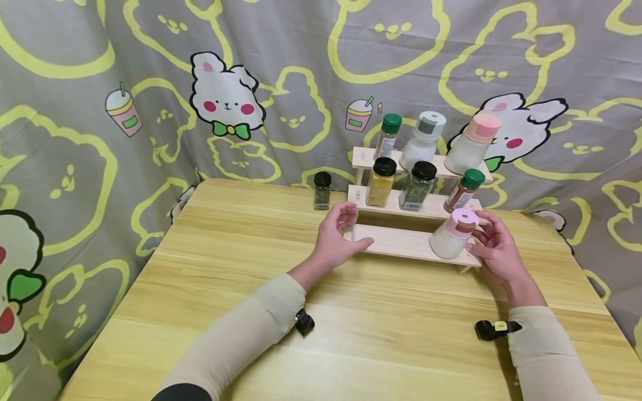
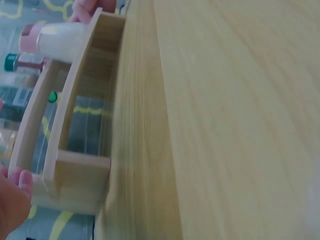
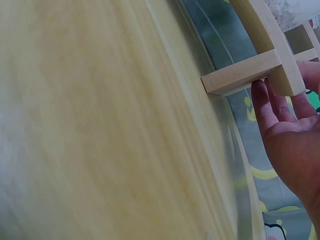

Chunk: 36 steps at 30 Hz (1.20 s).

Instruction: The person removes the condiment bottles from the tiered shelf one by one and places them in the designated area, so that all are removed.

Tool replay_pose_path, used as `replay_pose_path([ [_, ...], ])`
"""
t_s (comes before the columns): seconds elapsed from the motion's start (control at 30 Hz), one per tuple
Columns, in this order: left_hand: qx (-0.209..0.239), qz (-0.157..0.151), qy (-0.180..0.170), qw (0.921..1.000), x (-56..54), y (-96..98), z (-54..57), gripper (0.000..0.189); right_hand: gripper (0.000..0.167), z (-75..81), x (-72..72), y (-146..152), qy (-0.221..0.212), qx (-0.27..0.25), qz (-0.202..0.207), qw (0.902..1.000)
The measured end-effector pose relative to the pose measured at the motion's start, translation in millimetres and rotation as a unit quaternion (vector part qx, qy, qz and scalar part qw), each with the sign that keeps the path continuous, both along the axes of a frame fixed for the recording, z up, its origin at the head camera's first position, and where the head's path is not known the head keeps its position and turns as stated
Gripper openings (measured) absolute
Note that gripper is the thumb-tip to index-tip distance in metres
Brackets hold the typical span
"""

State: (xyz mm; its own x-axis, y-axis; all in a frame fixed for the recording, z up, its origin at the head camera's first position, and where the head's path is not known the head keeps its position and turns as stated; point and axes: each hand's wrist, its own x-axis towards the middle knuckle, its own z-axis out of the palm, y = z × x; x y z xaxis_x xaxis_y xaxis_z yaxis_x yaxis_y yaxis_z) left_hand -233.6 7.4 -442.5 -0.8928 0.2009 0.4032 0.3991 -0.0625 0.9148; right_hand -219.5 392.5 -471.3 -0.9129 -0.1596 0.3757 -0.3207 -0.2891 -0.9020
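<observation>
Rack (image 1: 401,240): standing toward the back of the counter (image 1: 391,312), its three wooden tiers rising in steps between the two hands.
Left hand (image 1: 337,236): bordering the rack's left end; fingers are curving beside the middle tier (image 1: 358,195), the thumb is extending in front of the lower tier (image 1: 386,238). Whether these fingers are gripping or only touching, the views are not showing clearly; cannot tell.
Right hand (image 1: 496,248): grasping the right end of the lower tier; in the right wrist view, fingers are bending under the board beside its leg (image 3: 240,75).
Lower tier load: a lilac-lidded jar (image 1: 451,236) is standing near the right end, just beside the right hand.
Middle tier load: a yellow jar (image 1: 379,188), a herb jar (image 1: 416,189) and a red bottle (image 1: 458,197) are standing in order, left to right.
Top tier (image 1: 366,157) load: a brown bottle (image 1: 386,143), a white-lidded jar (image 1: 423,145) and a salmon-lidded jar (image 1: 468,147) are standing in order, left to right.
Counter, left of rack: a small black-lidded jar (image 1: 322,195) is standing upright, apart from the rack.
Background: a grey patterned curtain (image 1: 291,33) is hanging behind the counter.
</observation>
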Motion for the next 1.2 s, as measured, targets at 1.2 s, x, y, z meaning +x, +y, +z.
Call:
replay_pose_path([
  [1.2, -0.071, -0.029, 0.009, 0.9970, 12.5, 97.5, 4.2, 0.073, 0.082, 2.5, 3.3, -1, -0.009, 0.021, -0.022, 0.9995],
])
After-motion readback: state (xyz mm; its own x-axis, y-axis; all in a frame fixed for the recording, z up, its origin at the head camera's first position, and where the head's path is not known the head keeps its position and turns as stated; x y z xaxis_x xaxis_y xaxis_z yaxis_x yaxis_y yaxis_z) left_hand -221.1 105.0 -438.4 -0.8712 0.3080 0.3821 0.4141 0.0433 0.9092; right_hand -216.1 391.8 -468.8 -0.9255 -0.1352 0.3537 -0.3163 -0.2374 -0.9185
